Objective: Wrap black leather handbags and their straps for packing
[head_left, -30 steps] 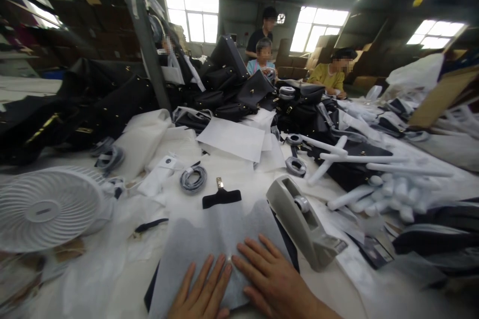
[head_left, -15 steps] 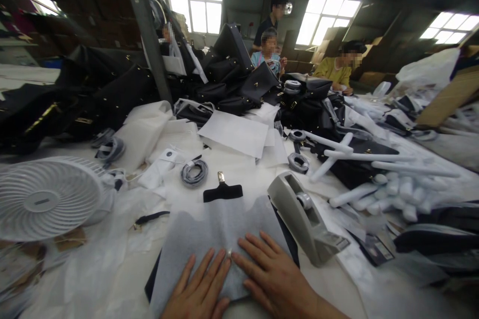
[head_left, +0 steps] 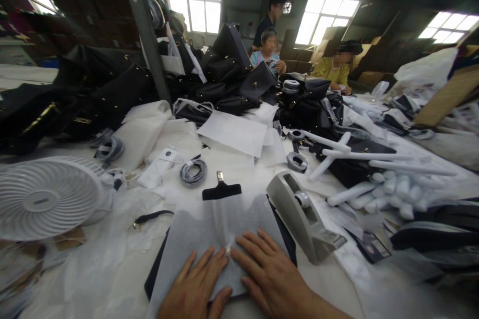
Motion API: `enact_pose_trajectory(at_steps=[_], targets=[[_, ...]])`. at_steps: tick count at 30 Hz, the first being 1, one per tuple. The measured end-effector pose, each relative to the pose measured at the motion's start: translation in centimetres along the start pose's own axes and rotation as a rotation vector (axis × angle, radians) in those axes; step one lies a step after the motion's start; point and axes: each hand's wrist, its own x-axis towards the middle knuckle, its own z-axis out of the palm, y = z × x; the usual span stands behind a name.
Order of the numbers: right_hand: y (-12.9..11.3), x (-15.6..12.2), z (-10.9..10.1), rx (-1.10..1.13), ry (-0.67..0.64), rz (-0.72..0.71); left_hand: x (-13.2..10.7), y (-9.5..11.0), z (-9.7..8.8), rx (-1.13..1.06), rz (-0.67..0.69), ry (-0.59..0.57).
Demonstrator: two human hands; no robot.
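A thin, translucent white sheet of paper covers a dark flat piece whose corners stick out at the sides. Both my hands lie flat on the sheet, fingers stretched: my left hand on the left, my right hand on the right. Between my fingertips a small shiny stud shows. Beyond the sheet's far edge sticks out a black tab with a gold metal clasp. A grey tape dispenser stands close to the sheet's right edge.
A white fan stands at left, near a short black strap. Wrapped strap coils and paper sheets lie beyond. Black bags pile up behind, white foam rolls at right. Several people are in the background.
My left thumb has spread outward a little and my left hand has shifted slightly. The paper creases more along its middle. My right hand has barely moved.
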Motion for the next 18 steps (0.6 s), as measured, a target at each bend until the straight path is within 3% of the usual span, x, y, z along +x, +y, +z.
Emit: enact_pose_trajectory(at_steps=[5, 11, 14, 16, 18], targets=[[-0.3, 0.0, -0.1, 0.009, 0.022, 0.011, 1.1, -0.1, -0.7, -0.036, -0.020, -0.090], [-0.3, -0.1, 0.0, -0.021, 0.035, 0.005, 3.6, -1.0, -2.7, -0.277, -0.128, -0.349], [-0.2, -0.2, 0.3, -0.037, 0.059, -0.004, 4.6, -1.0, -2.7, -0.256, -0.246, -0.483], [-0.2, -0.3, 0.5, -0.039, 0.076, -0.004, 4.5, -0.7, -2.0, -0.177, -0.273, -0.453], [-0.2, -0.3, 0.6, -0.024, 0.096, -0.004, 3.7, -0.5, -1.0, -0.147, -0.242, -0.333]])
